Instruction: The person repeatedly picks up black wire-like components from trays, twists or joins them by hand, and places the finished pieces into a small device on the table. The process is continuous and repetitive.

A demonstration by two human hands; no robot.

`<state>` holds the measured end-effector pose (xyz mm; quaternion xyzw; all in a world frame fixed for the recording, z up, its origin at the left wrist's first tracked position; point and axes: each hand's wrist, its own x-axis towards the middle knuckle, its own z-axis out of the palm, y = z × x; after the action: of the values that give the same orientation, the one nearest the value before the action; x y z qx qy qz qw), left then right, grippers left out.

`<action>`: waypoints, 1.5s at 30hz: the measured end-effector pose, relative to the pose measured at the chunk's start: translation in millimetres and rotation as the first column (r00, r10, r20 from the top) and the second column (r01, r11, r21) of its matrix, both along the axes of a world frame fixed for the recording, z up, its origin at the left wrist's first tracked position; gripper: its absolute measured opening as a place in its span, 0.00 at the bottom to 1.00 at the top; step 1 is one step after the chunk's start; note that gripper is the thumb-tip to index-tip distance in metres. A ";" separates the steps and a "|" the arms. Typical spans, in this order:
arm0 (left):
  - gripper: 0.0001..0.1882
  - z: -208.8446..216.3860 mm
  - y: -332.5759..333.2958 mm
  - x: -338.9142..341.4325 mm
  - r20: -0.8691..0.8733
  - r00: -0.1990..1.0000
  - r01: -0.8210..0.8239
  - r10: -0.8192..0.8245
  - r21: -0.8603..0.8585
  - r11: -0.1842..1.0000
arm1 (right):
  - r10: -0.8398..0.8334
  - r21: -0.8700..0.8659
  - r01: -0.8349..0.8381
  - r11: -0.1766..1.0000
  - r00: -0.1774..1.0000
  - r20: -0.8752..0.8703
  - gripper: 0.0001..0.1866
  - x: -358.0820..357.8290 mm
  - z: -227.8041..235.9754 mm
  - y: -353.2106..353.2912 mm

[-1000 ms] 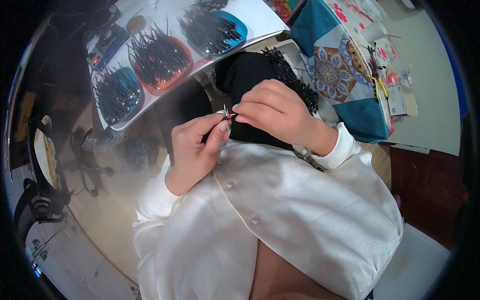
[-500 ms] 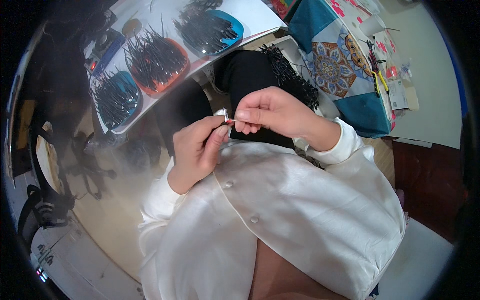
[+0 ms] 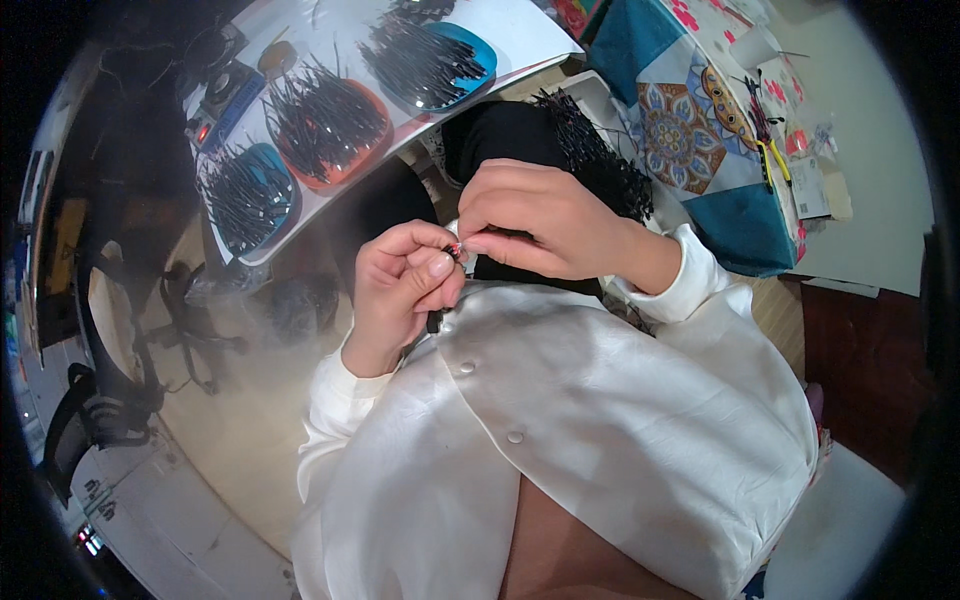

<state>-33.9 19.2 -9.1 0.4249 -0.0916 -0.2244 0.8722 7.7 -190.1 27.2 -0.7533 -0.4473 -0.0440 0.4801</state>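
Over my lap, my left hand (image 3: 405,285) is closed, pinching a short black cable (image 3: 434,322) between thumb and fingers. One dark end of it sticks out below the palm. At its upper end, thin red and pale wire ends (image 3: 456,249) poke out past my fingertips. My right hand (image 3: 540,222) is closed too, its thumb and bent fingers meeting at those wire tips. The back of that hand hides most of its fingers.
Several bundles of black cables fill a teal tray (image 3: 283,232), an orange tray (image 3: 352,172) and a blue tray (image 3: 488,57) on the white table (image 3: 530,30). More black cables (image 3: 590,150) lie by my right leg. Yellow-handled pliers (image 3: 780,165) rest on a cloth-covered table (image 3: 745,225).
My left hand has rolled, so its curled fingers now show and the cable's lower end sticks out. My right hand has turned over, back of the hand up. The white bit between them is no longer visible.
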 end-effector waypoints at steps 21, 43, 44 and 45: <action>0.08 -14.6 5.3 8.1 -0.262 0.887 0.175 -0.381 -0.571 0.802 | -0.105 0.074 0.079 0.994 0.870 0.482 0.10 8.2 -7.2 8.5; 0.07 -8.1 9.5 10.7 -0.130 0.983 0.090 -0.133 -0.296 0.951 | -0.179 0.074 0.163 0.984 0.904 0.389 0.11 0.2 6.4 1.6; 0.07 -9.1 9.2 11.1 -0.162 0.966 0.130 -0.202 -0.373 0.919 | -0.157 0.071 0.140 0.988 0.895 0.417 0.12 0.6 4.2 3.3; 0.07 -9.9 7.8 10.3 -0.167 0.964 0.134 -0.208 -0.371 0.919 | -0.135 0.067 0.117 0.991 0.885 0.445 0.13 1.1 2.3 4.4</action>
<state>-23.6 27.0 -19.1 0.2251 -0.0780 -0.3220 0.9163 8.8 -185.7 29.5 -0.7410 -0.4951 -0.2562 0.3744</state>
